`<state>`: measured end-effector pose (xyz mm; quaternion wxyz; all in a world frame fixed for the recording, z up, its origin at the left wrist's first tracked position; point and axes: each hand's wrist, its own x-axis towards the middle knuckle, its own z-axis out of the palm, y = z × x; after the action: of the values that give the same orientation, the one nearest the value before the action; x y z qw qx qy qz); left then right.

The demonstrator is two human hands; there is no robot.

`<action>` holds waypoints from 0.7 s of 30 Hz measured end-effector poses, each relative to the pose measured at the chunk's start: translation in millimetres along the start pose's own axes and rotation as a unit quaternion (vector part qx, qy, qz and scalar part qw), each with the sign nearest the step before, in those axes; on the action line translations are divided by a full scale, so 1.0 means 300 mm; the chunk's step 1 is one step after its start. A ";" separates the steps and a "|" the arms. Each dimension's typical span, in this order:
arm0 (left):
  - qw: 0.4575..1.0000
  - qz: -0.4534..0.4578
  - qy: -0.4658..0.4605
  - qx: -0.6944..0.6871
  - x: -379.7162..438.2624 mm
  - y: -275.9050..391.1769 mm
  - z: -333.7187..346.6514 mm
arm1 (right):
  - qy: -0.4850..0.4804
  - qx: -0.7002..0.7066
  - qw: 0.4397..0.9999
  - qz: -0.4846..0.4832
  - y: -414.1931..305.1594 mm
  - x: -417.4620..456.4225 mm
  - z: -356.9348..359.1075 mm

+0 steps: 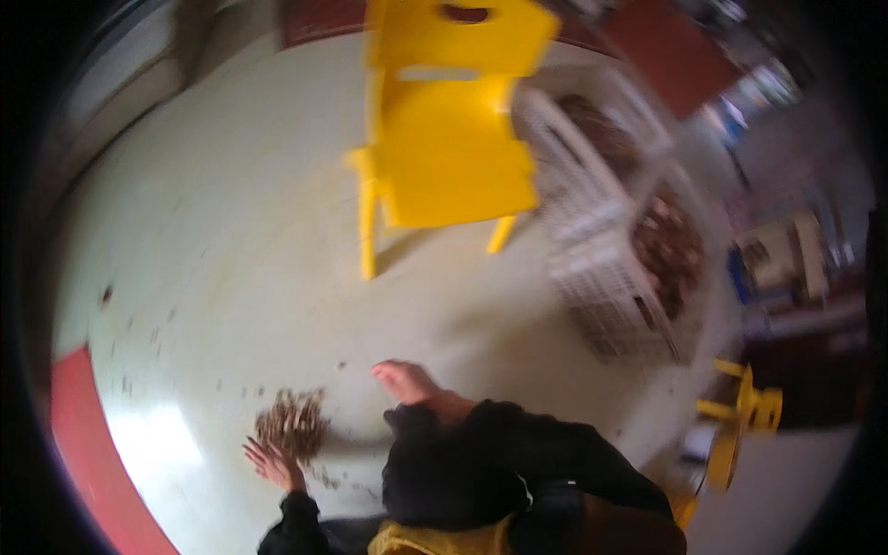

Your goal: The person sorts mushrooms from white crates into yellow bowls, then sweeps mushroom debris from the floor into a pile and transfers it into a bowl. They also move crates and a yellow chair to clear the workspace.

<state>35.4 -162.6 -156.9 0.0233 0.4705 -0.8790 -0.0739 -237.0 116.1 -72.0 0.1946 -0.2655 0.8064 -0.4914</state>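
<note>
On the pale floor [263,263], at the lower left, lies a heap of small brown pieces [291,420], too blurred to name exactly. My left hand [275,466] is at the heap's near edge with its fingers spread, and nothing shows in it. To the right of the heap, my right hand [411,386] is over the floor, apart from the pieces. Motion blur hides how its fingers are set and whether it holds anything small. Both arms are in black sleeves.
Ahead stands a yellow plastic chair [454,152]. White plastic crates [596,277] hold brown material [669,257] to its right. A smaller yellow chair [746,402] is at the far right. A red strip [104,444] borders the floor on the left.
</note>
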 end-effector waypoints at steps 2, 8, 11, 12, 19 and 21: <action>0.970 -0.073 -0.100 0.211 -0.045 -0.063 0.000 | -0.010 0.049 0.993 0.107 0.078 -0.075 -0.022; 0.821 -0.531 0.168 0.123 -0.298 0.062 0.400 | -0.082 -0.071 0.991 -0.075 0.104 -0.118 0.166; 0.829 -0.433 0.098 -0.341 -0.194 0.314 0.169 | -0.242 -0.137 0.955 -0.105 0.105 -0.065 0.203; 0.816 -0.398 0.117 -0.404 -0.150 0.387 0.092 | -0.254 -0.164 0.945 -0.123 0.097 -0.027 0.186; 0.896 -0.348 0.172 -0.216 -0.084 -0.066 -0.005 | -0.183 -0.324 0.892 -0.257 0.130 0.250 0.290; 0.911 -0.341 0.150 -0.176 -0.054 -0.134 0.020 | -0.170 -0.382 0.872 -0.254 0.126 0.277 0.330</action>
<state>76.9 -170.5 -168.5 0.2109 0.7352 -0.6242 -0.1596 -254.3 10.7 -153.9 0.0808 -0.5940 0.7906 -0.1247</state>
